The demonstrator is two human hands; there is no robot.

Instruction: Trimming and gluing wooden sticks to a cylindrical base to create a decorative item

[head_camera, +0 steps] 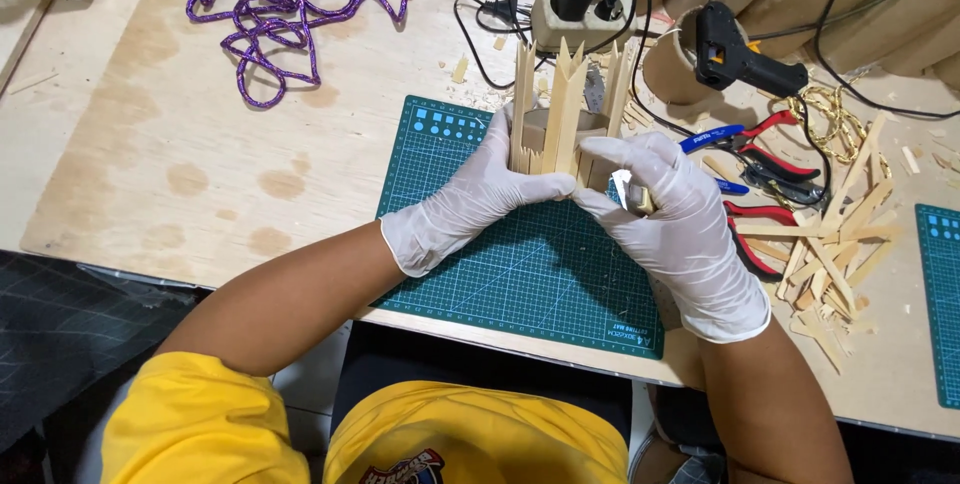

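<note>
Purple rope (268, 6) coiled far left, untouched. Left hand (470, 199), white glove, clamped on stick-clad cardboard tube (563, 129) standing at top edge of green cutting mat (520, 264). Several pointed sticks already up; gaps toward right side, cladding looks partway. Right hand (672, 214) pinching small blade, fingers pressed to tube. Black glue gun (740, 49) idle; loose sticks (835, 244) heaped right. White label print at mat's corners.

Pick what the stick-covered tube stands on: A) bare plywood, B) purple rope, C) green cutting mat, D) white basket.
C: both gloved hands, left hand and right hand, hold the tube clad in wooden sticks upright at the far edge of the green cutting mat, while the purple rope lies apart on the plywood.
</note>
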